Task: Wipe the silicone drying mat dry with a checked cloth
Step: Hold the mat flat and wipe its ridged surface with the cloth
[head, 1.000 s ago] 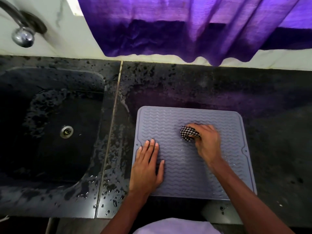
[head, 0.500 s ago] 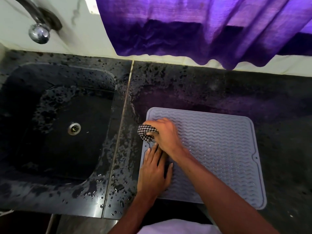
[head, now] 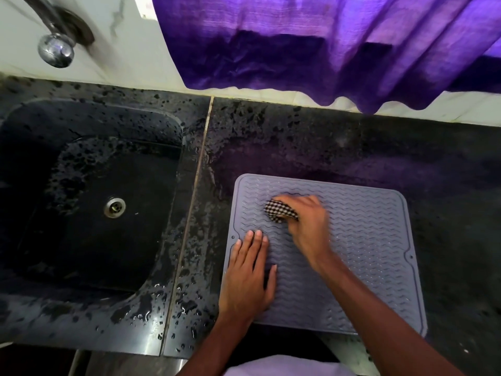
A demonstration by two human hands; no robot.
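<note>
Grey silicone drying mat (head: 366,253) lies flat on wet black counter (head: 311,147) right of sink (head: 89,213), long axis left-right. Left hand (head: 248,278) flat, fingers straight, pressing near-left corner. Right hand (head: 303,223) curled, gripping bunched checked cloth (head: 279,211) against mat's far-left area.

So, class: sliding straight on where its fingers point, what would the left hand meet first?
Likely the checked cloth gripped by the right hand, though the left hand may just pass its edge.
</note>
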